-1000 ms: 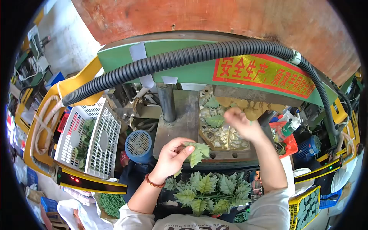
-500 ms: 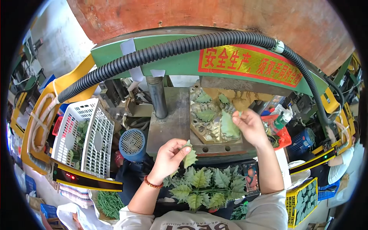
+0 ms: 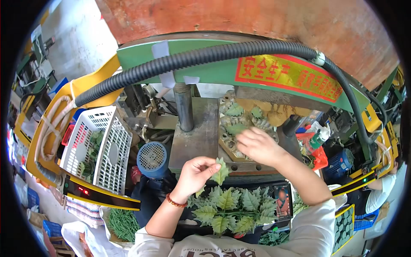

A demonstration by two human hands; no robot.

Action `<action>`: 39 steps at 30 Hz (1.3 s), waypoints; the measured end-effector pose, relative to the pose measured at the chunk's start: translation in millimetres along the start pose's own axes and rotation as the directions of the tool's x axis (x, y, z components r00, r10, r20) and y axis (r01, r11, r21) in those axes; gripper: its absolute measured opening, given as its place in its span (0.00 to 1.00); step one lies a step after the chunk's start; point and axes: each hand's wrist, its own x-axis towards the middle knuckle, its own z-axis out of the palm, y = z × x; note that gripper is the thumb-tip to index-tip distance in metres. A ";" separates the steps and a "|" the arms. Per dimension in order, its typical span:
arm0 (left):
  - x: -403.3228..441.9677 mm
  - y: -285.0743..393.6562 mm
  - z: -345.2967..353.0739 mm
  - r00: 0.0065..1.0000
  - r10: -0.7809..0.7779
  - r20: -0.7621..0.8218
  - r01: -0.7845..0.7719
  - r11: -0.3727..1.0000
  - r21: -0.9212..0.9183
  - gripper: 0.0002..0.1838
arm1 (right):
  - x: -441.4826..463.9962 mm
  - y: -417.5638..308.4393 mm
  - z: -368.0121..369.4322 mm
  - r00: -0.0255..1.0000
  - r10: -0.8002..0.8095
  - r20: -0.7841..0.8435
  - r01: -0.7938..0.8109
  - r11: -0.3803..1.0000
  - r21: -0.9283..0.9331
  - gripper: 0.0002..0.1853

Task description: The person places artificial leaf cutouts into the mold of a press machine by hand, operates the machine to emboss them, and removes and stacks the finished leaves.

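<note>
My left hand (image 3: pixel 195 174) pinches a green fabric leaf (image 3: pixel 221 172) between thumb and fingers, in front of the press. Over the metal leaf mould (image 3: pixel 227 139) is my right hand (image 3: pixel 258 146), its fingers bent downward; whatever lies beneath them is hidden. Single leaves lie on the mould: one (image 3: pixel 235 110) at the back left, a small one (image 3: pixel 257 112) to its right, and another (image 3: pixel 235 129) just left of my right fingers. Below my hands, near my lap, rests a bunch of leaf sprays (image 3: pixel 227 205).
A black corrugated hose (image 3: pixel 205 54) arches across the green press frame (image 3: pixel 141 55). At left stand a white basket (image 3: pixel 114 154) and a blue motor (image 3: pixel 153 159). A metal post (image 3: pixel 183 107) rises beside the mould. A phone (image 3: pixel 283 201) lies right of the leaves; a red basket (image 3: pixel 319 157) is farther right.
My right hand held a leaf above the mould half a second ago; it has since moved down and left over the mould. My left hand still holds a leaf. The camera view has shifted slightly.
</note>
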 end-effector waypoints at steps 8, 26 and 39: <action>-10.9 9.7 3.5 0.988 0.090 0.127 -0.114 0.974 0.197 0.01 | -9.9 -41.8 -41.2 0.976 0.220 0.003 -0.186 0.817 0.546 0.06; 3.7 -19.4 88.0 0.882 0.217 0.418 -0.438 0.050 0.898 0.16 | -67.9 26.6 36.4 0.605 0.790 -0.101 -0.766 0.612 0.197 0.09; -2.0 -15.6 62.2 0.773 0.448 0.449 -0.578 0.207 0.789 0.10 | -68.1 15.6 28.8 0.697 0.650 -0.301 -0.562 0.757 0.334 0.13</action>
